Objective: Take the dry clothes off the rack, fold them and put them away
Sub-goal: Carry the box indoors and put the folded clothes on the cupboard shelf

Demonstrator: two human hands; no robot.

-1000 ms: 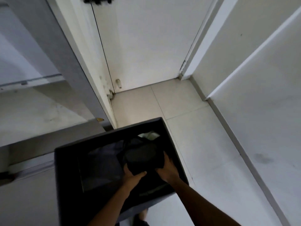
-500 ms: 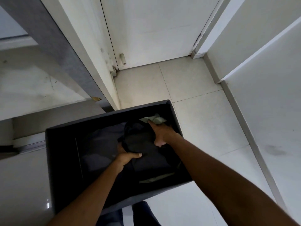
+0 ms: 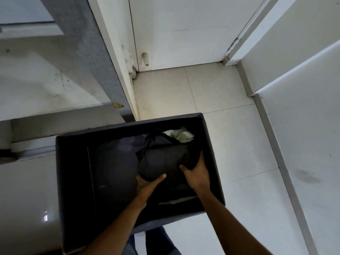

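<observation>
A dark fabric storage box (image 3: 73,181) stands open in front of me. Inside its right half lies a folded black garment (image 3: 163,159), on top of other dark clothes. My left hand (image 3: 147,184) grips the garment's near left edge, thumb on top. My right hand (image 3: 196,172) grips its near right side, fingers curled into the cloth. A pale green cloth (image 3: 180,134) shows in the box's far right corner. The box's left half is dark and holds a flat dark piece (image 3: 114,162).
A white door (image 3: 184,30) with a door stop (image 3: 145,58) closes off the far end. A grey cabinet edge (image 3: 95,57) rises at the left, a white wall panel (image 3: 303,126) at the right. Pale floor tiles (image 3: 230,144) lie between them.
My right hand has come back from the garment's far side to its near right edge. My left hand has kept its hold. The camera tilted down slightly.
</observation>
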